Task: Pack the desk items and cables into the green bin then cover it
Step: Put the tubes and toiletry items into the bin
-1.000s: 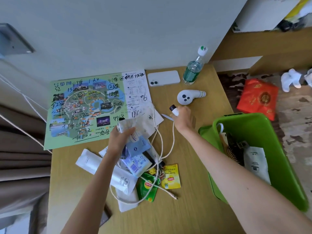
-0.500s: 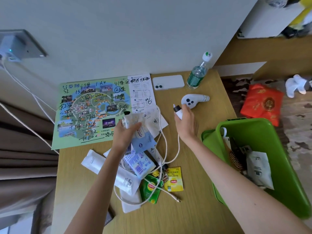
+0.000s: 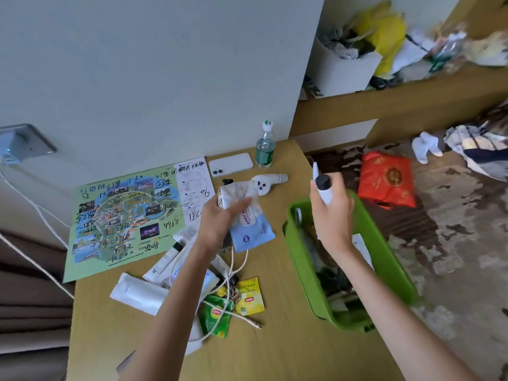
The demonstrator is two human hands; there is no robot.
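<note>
Pale wall [image 3: 165, 64], wooden desk [image 3: 288, 353], brown patterned carpet [image 3: 467, 257], curtain [image 3: 27, 320] at left.

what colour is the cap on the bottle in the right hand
Black cap on a white bottle, head view.

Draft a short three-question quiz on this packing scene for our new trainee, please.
1. True or false: the green bin is already covered.
2. Multiple choice: what does the right hand grip?
A. a small white bottle with a black cap
B. a white phone
C. a yellow tea sachet
3. Short answer: which hand holds the blue baby wipes pack, and is it above the desk or the bin?

Key: 1 false; 2 A; 3 the left hand, above the desk.
</note>
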